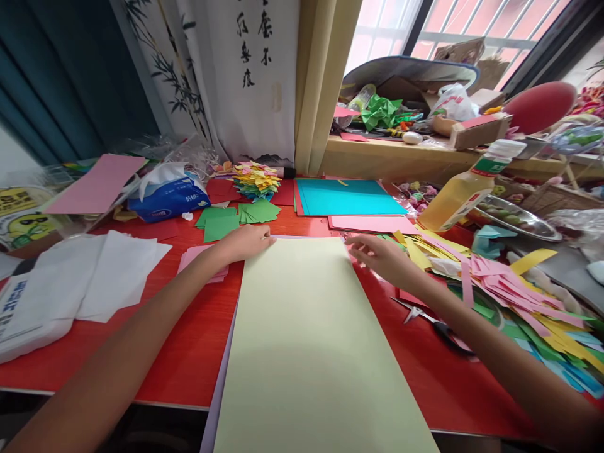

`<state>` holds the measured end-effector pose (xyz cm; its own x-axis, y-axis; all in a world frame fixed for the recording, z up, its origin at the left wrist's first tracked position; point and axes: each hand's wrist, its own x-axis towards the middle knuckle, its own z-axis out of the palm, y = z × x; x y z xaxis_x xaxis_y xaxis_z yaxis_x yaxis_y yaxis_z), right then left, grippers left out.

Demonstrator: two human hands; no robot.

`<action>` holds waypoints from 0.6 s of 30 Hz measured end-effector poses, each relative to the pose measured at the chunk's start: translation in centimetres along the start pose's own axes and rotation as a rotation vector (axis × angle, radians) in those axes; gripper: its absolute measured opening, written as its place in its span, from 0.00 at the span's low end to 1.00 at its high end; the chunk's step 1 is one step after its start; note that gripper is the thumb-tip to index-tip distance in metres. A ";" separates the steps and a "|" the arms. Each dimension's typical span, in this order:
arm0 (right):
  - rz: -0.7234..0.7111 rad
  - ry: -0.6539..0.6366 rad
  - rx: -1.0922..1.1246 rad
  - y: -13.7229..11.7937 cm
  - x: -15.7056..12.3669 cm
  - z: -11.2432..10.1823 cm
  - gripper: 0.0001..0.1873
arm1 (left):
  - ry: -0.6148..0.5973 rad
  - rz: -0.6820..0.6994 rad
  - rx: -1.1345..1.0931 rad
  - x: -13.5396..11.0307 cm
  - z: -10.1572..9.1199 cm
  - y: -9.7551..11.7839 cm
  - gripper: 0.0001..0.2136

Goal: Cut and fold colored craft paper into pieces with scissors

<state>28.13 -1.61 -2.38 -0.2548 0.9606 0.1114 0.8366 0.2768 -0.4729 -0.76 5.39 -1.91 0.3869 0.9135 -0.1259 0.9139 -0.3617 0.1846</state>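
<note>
A large pale yellow-green sheet of paper [311, 340] stretches from the middle of the table toward me and past its front edge. Beneath it, a lilac sheet [218, 393] shows along the left side. At the far left corner my left hand [248, 242] is closed on the pale sheet, its fingers bent over the edge. My right hand [377, 255] is beside the far right corner, its fingers loosely curved and apart, tips close to the paper's edge. Scissors [431, 321] with black handles lie below my right forearm.
A bottle [455, 189] stands at the right, near heaped paper strips [509, 280]. Blue card [349, 196] lies beyond the sheet. Green squares [221, 226], a folded-paper ornament [257, 179], a tissue pack [167, 196] and white paper [117, 277] are on the left.
</note>
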 end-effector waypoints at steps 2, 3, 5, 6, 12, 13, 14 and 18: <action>-0.104 0.059 -0.184 0.3 2.6 -0.4 0.15 | -0.006 -0.002 0.005 -0.1 0.0 0.1 0.19; -0.122 0.061 -0.267 0.3 4.0 -0.4 0.15 | -0.009 -0.003 0.009 -0.1 0.0 0.2 0.19; -0.142 0.030 -0.456 0.0 6.8 -0.2 0.19 | -0.011 -0.005 0.017 -0.2 0.0 0.3 0.18; -0.144 0.021 -0.493 -0.3 8.1 0.2 0.20 | -0.011 -0.006 0.020 -0.2 0.1 0.3 0.18; -0.099 0.039 -0.655 -1.6 12.6 3.5 0.19 | -0.005 -0.003 0.072 -0.5 -0.1 0.6 0.19; -0.094 0.047 -0.675 -1.6 12.9 3.9 0.18 | -0.006 -0.003 0.077 -0.5 -0.1 0.6 0.20; -0.084 0.056 -0.692 -1.5 13.1 4.1 0.17 | -0.006 -0.001 0.079 -0.5 -0.1 0.7 0.20; -0.006 0.086 -0.731 -1.1 13.6 4.5 0.16 | -0.013 0.004 0.084 -0.7 -0.1 0.7 0.20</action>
<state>21.56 11.05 -4.23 -0.2464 0.9495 0.1944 0.9528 0.2006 0.2281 -0.39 4.54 -1.58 0.3917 0.9097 -0.1380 0.9192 -0.3802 0.1023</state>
